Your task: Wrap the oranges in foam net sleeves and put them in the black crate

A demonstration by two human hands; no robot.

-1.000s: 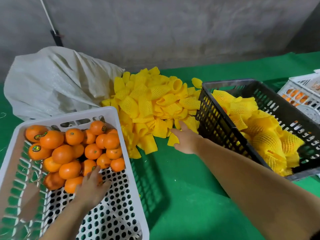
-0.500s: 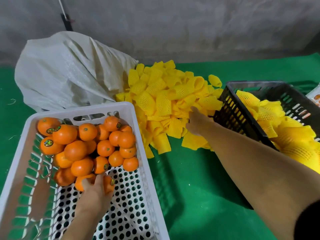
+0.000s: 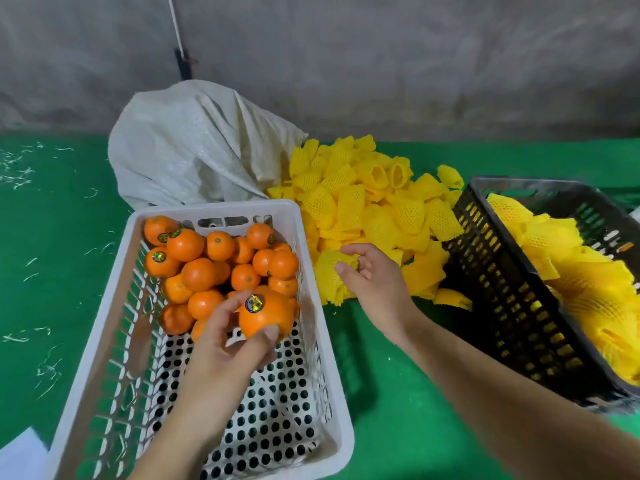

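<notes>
- Left hand (image 3: pixel 221 355) over the white crate (image 3: pixel 325 403), thumb and fingers curled round one orange (image 3: pixel 266 317); the orange is lifted clear of the pile, sticker on top, its lower side hidden by the thumb.
- White crate sits on the green bench (image 3: pixel 388 403); its near corner is cut off by the bottom edge. Perforated floor bare at the near end.
- Loose oranges (image 3: pixel 214 261) heaped at the crate's far end, several stickered; lower ones hidden under the top layer, count unclear.
- Right hand (image 3: pixel 372 278) just right of the white crate, fingers half curled, gripping a yellow sleeve (image 3: pixel 329 275) at its top rim; how much of the sleeve sits inside the palm cannot be made out.
- Sleeve hangs against the near edge of the sleeve pile (image 3: pixel 367 202), hard to separate from the ones behind it.
- Black crate (image 3: pixel 512 306) right of the hands, tilted, cut off by the right edge. Wrapped oranges (image 3: pixel 575 282) fill it; the fruit inside the nets is not visible.
- Sleeve pile lies on the bench between the two crates, touching the black crate's wall.
- White sack (image 3: pixel 194 150) behind the white crate, slumped; its mouth is hidden by the sleeve pile, contents not visible.
- Pale scraps (image 3: pixel 20 168) scattered on the bench at far left, too small to identify.
- Grey wall (image 3: pixel 381 64) at the back, with a white cord (image 3: pixel 176 26) running down it.
</notes>
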